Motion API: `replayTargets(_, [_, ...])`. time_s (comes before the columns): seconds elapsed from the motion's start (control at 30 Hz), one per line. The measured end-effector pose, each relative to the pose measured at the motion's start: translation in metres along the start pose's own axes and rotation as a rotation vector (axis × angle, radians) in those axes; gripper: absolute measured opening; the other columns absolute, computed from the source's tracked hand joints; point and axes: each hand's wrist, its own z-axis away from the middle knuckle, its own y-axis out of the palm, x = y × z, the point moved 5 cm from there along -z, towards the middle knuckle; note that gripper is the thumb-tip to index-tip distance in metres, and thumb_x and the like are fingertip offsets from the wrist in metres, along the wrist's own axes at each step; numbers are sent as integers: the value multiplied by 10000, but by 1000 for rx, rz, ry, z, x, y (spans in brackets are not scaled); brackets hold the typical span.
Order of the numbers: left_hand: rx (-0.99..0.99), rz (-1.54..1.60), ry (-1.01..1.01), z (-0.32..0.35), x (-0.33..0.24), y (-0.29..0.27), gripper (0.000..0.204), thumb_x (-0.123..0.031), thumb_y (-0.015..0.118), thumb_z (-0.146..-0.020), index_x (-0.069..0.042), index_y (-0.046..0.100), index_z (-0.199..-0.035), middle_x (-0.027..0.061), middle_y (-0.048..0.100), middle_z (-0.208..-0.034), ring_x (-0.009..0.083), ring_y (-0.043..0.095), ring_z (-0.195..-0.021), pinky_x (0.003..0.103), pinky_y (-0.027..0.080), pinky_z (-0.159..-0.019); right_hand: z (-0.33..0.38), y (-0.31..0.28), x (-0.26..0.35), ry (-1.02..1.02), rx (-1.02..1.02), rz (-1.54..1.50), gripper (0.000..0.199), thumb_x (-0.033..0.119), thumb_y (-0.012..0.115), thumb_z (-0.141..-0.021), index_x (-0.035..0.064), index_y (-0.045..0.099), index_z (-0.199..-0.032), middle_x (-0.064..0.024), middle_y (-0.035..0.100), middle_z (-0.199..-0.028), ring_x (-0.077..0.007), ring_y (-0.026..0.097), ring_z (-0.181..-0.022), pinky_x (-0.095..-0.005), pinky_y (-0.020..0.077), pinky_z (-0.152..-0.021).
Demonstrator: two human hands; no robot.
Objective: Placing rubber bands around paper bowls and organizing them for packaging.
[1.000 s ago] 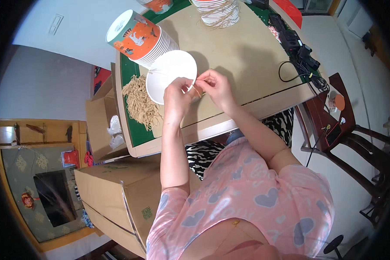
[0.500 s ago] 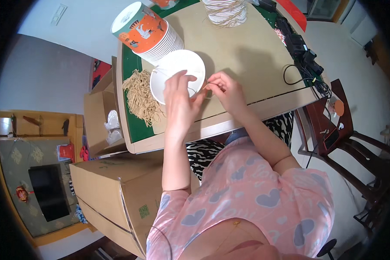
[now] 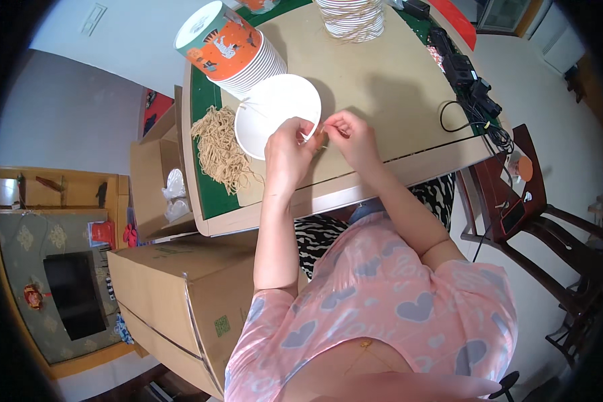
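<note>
A white paper tub (image 3: 264, 110) lies on its side near the table's front edge, its open mouth facing up toward me. My left hand (image 3: 287, 155) pinches the tub's near right rim, some fingers inside and some outside. Just right of that rim, my right hand (image 3: 356, 144) is closed in a pinch on a thin strand of string, mostly hidden by the fingertips. Another piece of string (image 3: 251, 102) shows inside the tub. Left of the tub, a heap of loose tan string (image 3: 222, 149) spreads over the table.
A stack of orange and green printed paper tubs (image 3: 238, 57) leans behind the white tub. Farther back stands another stack wound with string (image 3: 352, 19). Black power adapters and cables (image 3: 465, 74) line the right edge. Cardboard boxes (image 3: 174, 281) stand left of the table (image 3: 375, 80).
My left hand's fingers have curled from spread over the tub's mouth to a grip at its right rim. The right hand stays nearly in place, still pinching.
</note>
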Motion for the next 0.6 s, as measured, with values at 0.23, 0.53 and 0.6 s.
replayTargets(0.23, [0,-30,82,-1,5,1,112,-16,657,-790,19,634,-894,51,613,-699,114,551,-539,257,457,-508,2,4,21,-42,48,-17,97,10,637,-851,-12,624,-944,-38,663,-816,-78,621,-733,-214,503,-670])
replayTargets(0.53, [-147,169,199,11,-12,-14,288,-76,720,-752,-19,627,-1018,107,642,-861,201,595,-715,317,486,-668,6,-16,1,90,35,-48,105,24,594,-887,8,582,-990,-46,670,-870,-82,627,-803,-206,481,-684])
replayTargets(0.6, [-208,127,218,21,-13,-22,231,-8,697,-762,-16,650,-989,86,627,-859,170,585,-719,287,487,-676,15,-21,19,43,35,-119,112,47,577,-892,18,591,-999,-53,697,-862,-66,612,-722,-211,476,-646])
